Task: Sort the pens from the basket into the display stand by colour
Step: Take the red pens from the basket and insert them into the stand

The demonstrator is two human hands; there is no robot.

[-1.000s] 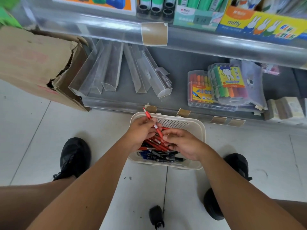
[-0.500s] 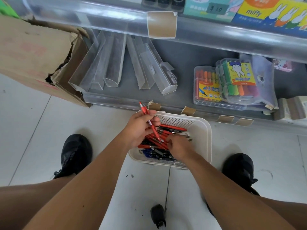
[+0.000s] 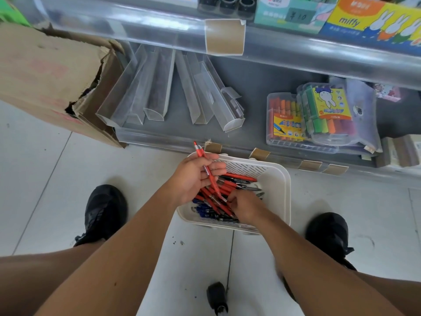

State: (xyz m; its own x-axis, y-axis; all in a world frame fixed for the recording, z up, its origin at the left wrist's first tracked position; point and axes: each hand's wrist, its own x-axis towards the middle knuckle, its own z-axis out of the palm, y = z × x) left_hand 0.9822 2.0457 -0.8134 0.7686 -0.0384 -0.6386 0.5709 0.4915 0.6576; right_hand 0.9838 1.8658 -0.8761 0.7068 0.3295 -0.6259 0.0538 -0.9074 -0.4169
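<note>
At about nine o'clock of the view a torn cardboard box (image 3: 52, 74) stands on the floor, touching the left end of the bottom shelf (image 3: 255, 92). Just to its right, on this shelf, lie the clear plastic troughs (image 3: 157, 87) of the display stand, with their open mouths toward the person. They hold no pens that I can see, so I judge that the sorting is only at its beginning.

In the middle, the left hand (image 3: 193, 176) grips one red pen (image 3: 206, 166) with curled fingers and thumb. The pen points up toward eleven o'clock, clear of the pile; probably it is kept apart there so that more red pens can be gathered with it before the reach to a trough. Under it the white basket (image 3: 280, 183) rests on the floor, right before the shelf edge. The loose pens (image 3: 218, 199) inside are mostly red at twelve o'clock, with blue and dark ones at six o'clock.

The right hand (image 3: 245, 206) is down in the pile with its back to the camera. Its fingers are hidden, so I cannot tell if it pinches a pen.

At two o'clock, boxes of coloured markers (image 3: 314, 115) lie on the same shelf. The floor (image 3: 34, 179) is of pale tiles, and the room looks like a stationery shop. A black shoe (image 3: 104, 213) stands on each side of the basket.
</note>
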